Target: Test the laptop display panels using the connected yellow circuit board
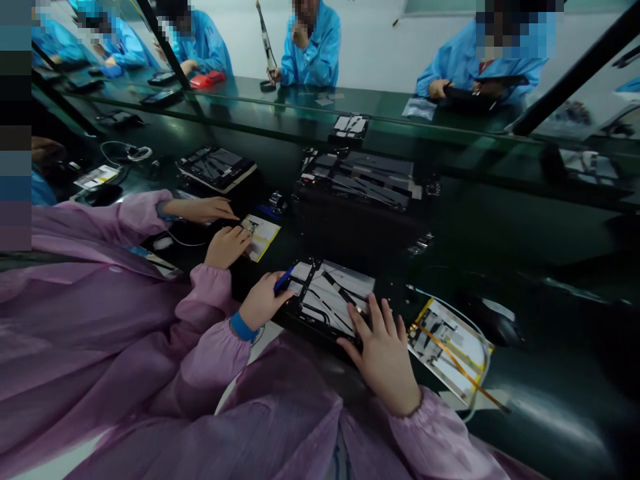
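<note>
An open tablet-like device (327, 300) with a white inside and black cables lies in front of me on the dark green bench. My left hand (260, 301) is closed around a small blue tool (283, 280), its tip at the device's left edge. Flat on the device's near right corner rests my right hand (385, 350), fingers spread and empty. Both arms wear pink sleeves.
A yellow-edged flex board (450, 347) lies right of my right hand. A co-worker's two hands (215, 227) in pink sleeves handle a small yellow-white part (260, 237) at left. Stacked device trays (360, 180) stand behind. People in blue coats sit across the bench.
</note>
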A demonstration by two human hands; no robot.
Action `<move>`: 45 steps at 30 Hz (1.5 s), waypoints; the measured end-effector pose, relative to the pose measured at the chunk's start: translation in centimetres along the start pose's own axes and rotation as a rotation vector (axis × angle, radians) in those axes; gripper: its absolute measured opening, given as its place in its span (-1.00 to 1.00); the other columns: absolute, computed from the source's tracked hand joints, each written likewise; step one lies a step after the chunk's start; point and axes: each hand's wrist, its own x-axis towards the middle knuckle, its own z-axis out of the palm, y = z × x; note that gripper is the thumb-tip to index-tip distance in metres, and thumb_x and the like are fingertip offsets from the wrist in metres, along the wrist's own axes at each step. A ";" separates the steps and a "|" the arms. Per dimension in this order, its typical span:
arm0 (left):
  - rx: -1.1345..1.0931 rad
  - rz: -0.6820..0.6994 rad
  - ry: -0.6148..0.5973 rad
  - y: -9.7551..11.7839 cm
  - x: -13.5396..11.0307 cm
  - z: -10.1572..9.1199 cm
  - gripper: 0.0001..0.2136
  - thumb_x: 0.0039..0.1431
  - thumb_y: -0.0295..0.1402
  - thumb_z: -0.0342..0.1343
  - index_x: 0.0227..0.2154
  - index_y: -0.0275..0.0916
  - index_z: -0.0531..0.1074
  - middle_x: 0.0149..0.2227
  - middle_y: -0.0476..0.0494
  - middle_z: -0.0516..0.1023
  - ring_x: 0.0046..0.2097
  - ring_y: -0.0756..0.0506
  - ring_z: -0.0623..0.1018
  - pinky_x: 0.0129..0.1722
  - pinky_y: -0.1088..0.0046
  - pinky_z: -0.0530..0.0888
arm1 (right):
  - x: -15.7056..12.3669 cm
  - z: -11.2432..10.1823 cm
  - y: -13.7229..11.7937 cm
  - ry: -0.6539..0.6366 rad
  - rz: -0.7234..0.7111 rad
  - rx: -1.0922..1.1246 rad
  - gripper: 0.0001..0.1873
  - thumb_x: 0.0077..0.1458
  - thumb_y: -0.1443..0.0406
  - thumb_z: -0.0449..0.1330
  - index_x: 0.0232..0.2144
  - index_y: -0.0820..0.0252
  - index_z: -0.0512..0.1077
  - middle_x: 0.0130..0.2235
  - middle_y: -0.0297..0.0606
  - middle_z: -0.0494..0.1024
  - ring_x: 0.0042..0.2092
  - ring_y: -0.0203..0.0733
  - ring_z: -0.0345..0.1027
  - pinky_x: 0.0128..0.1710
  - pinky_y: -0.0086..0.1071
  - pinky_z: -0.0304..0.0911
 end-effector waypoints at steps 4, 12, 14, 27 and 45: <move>0.090 -0.010 0.069 1.3 -0.4 -0.2 -0.65 0.12 -0.26 0.09 -0.05 -0.31 0.42 -0.13 -0.25 0.47 -0.10 -0.19 0.51 -0.05 0.30 0.46 | 0.2 -0.3 0.7 0.073 -0.007 0.020 -0.54 0.11 0.08 0.19 0.04 0.08 0.38 0.18 0.01 0.29 0.18 0.24 0.13 0.15 0.27 -0.09; 0.163 0.150 0.129 4.6 -0.2 0.4 -0.64 0.15 -0.19 0.00 -0.05 -0.25 0.42 -0.13 -0.23 0.46 -0.10 -0.21 0.52 -0.09 0.32 0.48 | 1.6 -1.5 1.2 0.174 0.076 0.166 -0.54 -0.03 0.44 0.06 -0.02 0.16 0.34 -0.15 -0.17 0.48 -0.06 -0.03 0.29 0.19 0.04 0.00; 0.222 0.111 0.143 4.0 0.1 0.4 -0.60 0.15 -0.14 -0.03 -0.05 -0.27 0.41 -0.11 -0.27 0.46 -0.10 -0.23 0.52 -0.08 0.28 0.48 | 1.7 -1.6 1.1 0.218 0.112 0.194 -0.40 -0.11 0.46 0.04 0.06 0.23 0.27 -0.19 -0.16 0.46 -0.10 -0.03 0.30 0.14 0.01 0.08; 0.224 -0.060 -0.021 1.7 1.7 -0.3 -0.64 -0.03 -0.07 -0.01 -0.37 -0.29 0.43 -0.25 -0.36 0.54 -0.13 -0.31 0.56 -0.09 0.22 0.47 | -0.8 -1.7 3.1 0.310 0.370 0.522 -0.87 0.12 0.32 -0.01 -0.37 0.14 0.33 -0.13 -0.06 0.46 0.05 -0.03 0.33 -0.03 -0.15 0.30; -0.034 -0.057 0.025 1.7 2.4 -0.4 -0.53 -0.10 -0.04 0.09 -0.21 -0.29 0.45 -0.09 -0.30 0.56 0.01 -0.30 0.52 0.08 0.17 0.41 | -1.6 -1.6 3.0 0.376 0.562 0.888 -0.71 0.16 0.09 0.03 -0.41 0.14 0.40 0.07 -0.08 0.43 0.09 -0.01 0.30 0.14 -0.03 0.13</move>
